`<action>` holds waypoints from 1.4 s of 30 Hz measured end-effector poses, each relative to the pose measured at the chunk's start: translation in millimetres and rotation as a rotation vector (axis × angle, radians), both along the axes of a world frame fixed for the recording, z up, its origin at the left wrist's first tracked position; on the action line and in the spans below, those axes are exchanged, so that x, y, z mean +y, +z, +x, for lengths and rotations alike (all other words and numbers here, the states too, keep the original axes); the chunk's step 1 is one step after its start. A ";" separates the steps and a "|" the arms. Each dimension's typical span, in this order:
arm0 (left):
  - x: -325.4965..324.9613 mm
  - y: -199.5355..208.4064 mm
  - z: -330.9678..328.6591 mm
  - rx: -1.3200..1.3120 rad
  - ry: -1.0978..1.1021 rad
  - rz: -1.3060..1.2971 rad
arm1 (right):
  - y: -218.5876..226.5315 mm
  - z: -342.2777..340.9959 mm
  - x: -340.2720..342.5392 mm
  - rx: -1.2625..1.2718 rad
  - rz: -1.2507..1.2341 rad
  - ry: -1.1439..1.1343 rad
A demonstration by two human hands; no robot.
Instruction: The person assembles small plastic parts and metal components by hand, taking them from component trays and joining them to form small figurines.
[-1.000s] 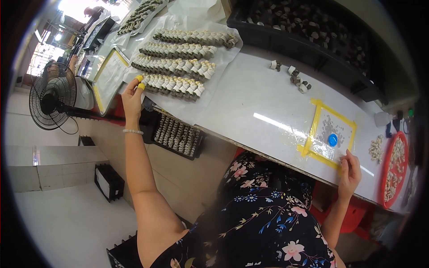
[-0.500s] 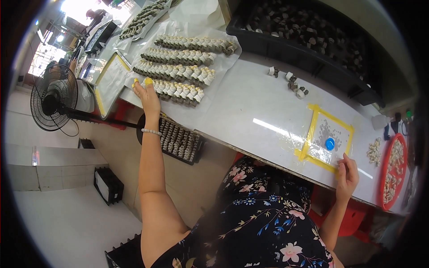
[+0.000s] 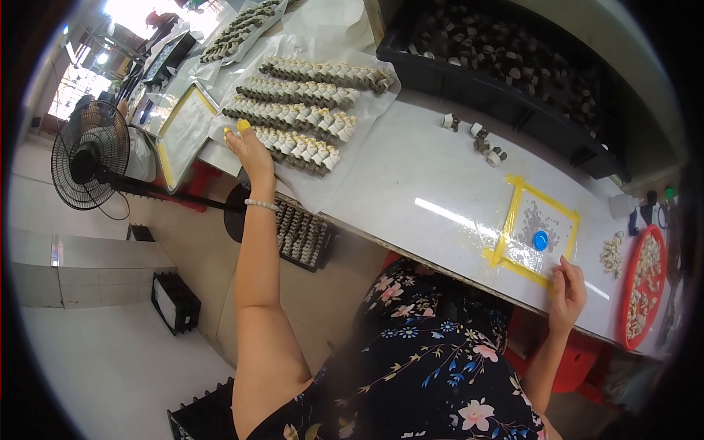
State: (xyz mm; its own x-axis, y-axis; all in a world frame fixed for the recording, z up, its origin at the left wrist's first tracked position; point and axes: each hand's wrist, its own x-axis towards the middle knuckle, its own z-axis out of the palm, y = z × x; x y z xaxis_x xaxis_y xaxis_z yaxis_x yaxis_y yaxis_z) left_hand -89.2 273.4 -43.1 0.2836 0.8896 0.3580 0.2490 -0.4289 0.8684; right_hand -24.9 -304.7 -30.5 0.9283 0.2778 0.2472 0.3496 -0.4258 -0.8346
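Observation:
My left hand [image 3: 254, 158], with yellow covers on two fingertips, is at the left end of the nearest row of small white-and-grey folded pieces [image 3: 308, 150]. Its covered fingertips are apart, and I see nothing between them. Several such rows lie side by side on a translucent sheet [image 3: 350, 165]. At the table's front edge on the right, my right hand [image 3: 569, 295] rests with loosely bent fingers, no object visible in it. Close by, a yellow tape frame [image 3: 512, 220] is stuck to the tabletop, with grey spots and a round blue cap [image 3: 540, 240] inside it.
A black bin [image 3: 484, 88] of dark and white pieces stands at the back; a few loose pieces [image 3: 480, 136] lie before it. A red tray [image 3: 632, 308] of pale bits is far right. Left are a yellow-edged tray [image 3: 168, 158] and a fan [image 3: 86, 163]; a black crate [image 3: 312, 238] sits below.
My left hand has shifted slightly right, its fingertips drawing a little closer together. My right hand has hardly moved, and the rows look unchanged.

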 end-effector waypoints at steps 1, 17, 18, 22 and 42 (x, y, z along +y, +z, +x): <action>-0.5 0.7 1.1 0.022 -0.002 0.006 | 0.3 0.1 0.0 0.001 -0.002 -0.003; -71.2 14.9 -25.9 0.532 -0.189 0.512 | -0.2 0.4 -2.6 0.020 -0.023 0.010; -74.0 15.9 -24.5 0.533 -0.190 0.512 | 0.1 0.4 -1.6 0.005 -0.019 -0.003; -75.2 20.0 -20.0 0.618 -0.242 0.469 | 1.3 -0.6 -0.2 -0.004 -0.013 -0.022; -101.3 36.1 -9.7 0.774 -0.255 0.721 | 4.1 0.4 2.8 -0.014 -0.006 -0.007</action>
